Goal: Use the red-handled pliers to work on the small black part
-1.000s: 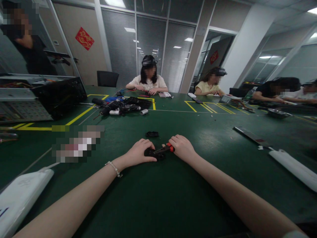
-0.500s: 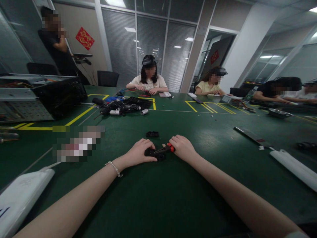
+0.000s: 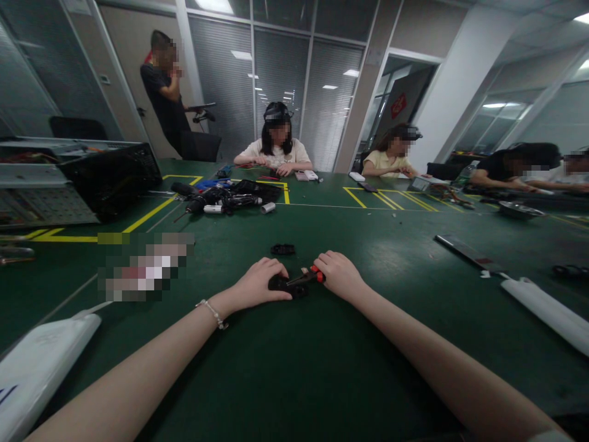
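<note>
My left hand [image 3: 260,281] is closed round a small black part [image 3: 300,291] on the green table, thumb in front and fingers behind. What exactly the part is I cannot make out. In my right hand [image 3: 341,276] are pliers [image 3: 318,274] with red handles, gripped from the right. Their dark jaws point left and lie over the black part, touching it or very close. A second black piece [image 3: 282,249] rests on the table just beyond my hands.
Beyond, a heap of black tools [image 3: 225,197] includes a drill. An opened computer case [image 3: 78,181] stands left. White power banks lie at left [image 3: 50,362] and right [image 3: 547,310], near a dark phone [image 3: 467,253]. A metal bowl [image 3: 519,210] sits far right. Several people work around the table.
A standing person in the background has moved to the right. My hands, the pliers and the black part stay almost where they were.
</note>
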Demonstrator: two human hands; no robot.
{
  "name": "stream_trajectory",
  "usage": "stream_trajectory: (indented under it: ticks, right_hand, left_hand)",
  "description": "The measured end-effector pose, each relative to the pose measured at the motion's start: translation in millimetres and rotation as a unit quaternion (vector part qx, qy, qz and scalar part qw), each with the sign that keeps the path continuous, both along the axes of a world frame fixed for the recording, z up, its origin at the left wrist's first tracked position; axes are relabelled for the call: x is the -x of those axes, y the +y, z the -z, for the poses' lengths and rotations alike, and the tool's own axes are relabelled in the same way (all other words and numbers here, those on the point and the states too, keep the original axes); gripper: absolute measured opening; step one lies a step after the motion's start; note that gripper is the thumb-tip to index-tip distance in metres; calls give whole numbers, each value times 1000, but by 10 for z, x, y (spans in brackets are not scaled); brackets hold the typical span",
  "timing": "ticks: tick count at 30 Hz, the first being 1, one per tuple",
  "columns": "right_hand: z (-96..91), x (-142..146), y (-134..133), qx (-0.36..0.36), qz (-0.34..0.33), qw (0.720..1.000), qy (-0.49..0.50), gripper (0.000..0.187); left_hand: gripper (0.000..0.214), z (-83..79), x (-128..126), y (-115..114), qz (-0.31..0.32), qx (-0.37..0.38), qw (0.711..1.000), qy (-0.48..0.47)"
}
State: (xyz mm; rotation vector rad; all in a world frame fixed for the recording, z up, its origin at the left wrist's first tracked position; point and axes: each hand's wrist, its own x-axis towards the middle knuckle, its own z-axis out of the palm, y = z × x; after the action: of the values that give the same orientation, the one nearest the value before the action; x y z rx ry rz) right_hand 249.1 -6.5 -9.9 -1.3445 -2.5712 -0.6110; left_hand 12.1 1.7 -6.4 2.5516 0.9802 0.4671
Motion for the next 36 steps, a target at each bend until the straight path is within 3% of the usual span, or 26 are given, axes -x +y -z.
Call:
stream_trajectory:
  ticks: [12,22,36]
  right_hand:
    - [3,-1,-7,0,-3,1000,-2,16]
    - [2,1,-4,-5,-4,1000,1,17]
    - [-2,5,0,-11,2,1000,-10,17]
  left_hand:
    - [40,-37,-8,-12,-6,16,1000,3]
    - [41,25,-2,18,0,-2,1000,-1]
    - [41,-40,-3,-21,-9,17,1000,6]
